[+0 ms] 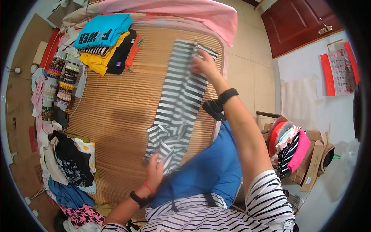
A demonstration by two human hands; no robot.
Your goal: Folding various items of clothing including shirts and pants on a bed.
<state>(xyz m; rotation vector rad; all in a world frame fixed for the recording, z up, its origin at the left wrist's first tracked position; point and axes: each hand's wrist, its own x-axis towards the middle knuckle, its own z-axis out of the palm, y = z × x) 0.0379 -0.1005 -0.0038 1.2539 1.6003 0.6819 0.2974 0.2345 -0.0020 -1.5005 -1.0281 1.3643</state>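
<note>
A grey-and-white striped garment (185, 95) lies lengthwise on the slatted bamboo mat (116, 95), its long edge folded inward. My right hand (204, 65) grips the folded fabric near the garment's far end; motion blurs the fingers. At the near end, my left hand (155, 171) pinches bunched striped cloth beside my knee. The fabric around the left hand is crumpled, and its exact part cannot be made out. Both of my wrists carry black straps, the right one with a small black device (214, 109).
Folded clothes, a blue T-shirt (104, 30) on top, sit far left. Bead bracelets (66, 84) on stands line the left edge. Heaped clothes (72, 162) lie near left. Pink bedding (185, 11) borders the far side. A stool (274, 136) with clothes stands right, by cardboard boxes (313, 162).
</note>
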